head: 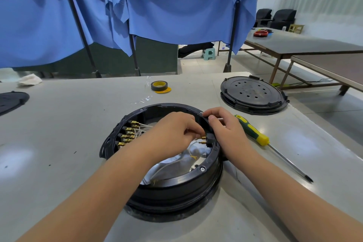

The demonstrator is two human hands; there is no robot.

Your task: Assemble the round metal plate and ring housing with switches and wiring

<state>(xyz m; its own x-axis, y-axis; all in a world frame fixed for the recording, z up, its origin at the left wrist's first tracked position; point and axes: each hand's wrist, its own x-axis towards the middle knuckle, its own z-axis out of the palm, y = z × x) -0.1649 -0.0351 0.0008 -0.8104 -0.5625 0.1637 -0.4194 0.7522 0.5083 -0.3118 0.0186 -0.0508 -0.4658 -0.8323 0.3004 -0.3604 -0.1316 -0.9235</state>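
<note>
Hands are joined at the right inner wall of the black ring housing (169, 184) on the tabletop (59, 124): the left hand (172, 133) pinches a brass terminal (203, 137), the right hand (225, 129) grips a black switch (209, 139). A screwdriver (253, 133) lies right; a tape roll (159, 85) and black lids (253, 94) lie farther off. No writing is readable.

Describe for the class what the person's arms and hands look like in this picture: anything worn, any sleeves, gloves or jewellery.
Both forearms are bare right to the bottom edge of the picture, so no sleeves show. The left hand and right hand wear no gloves. No watch, bracelet or ring is visible on either wrist or on the fingers that show.
</note>
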